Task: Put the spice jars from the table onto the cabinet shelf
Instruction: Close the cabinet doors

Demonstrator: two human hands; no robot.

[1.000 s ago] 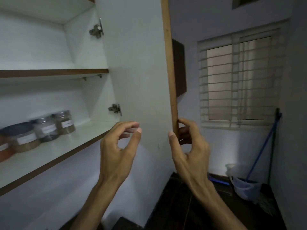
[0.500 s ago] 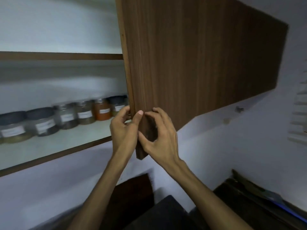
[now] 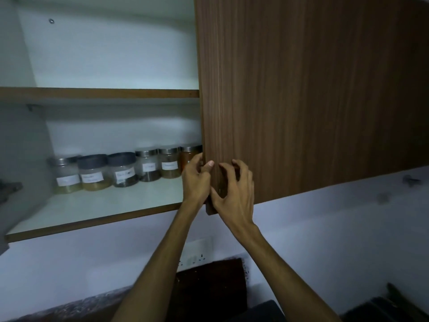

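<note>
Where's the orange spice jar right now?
In the head view the orange spice jar stands at the right end of the jar row on the lower cabinet shelf, partly hidden behind the cabinet door edge and the left hand.

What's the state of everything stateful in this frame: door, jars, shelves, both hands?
Brown wood-grain cabinet door: partly shut, left half of cabinet exposed.
Six clear labelled spice jars: lidded, upright, in a row on lower white shelf.
Upper white shelf: nothing visible on it.
Left hand: grips door edge.
Right hand: fingers curled against door face.
</note>
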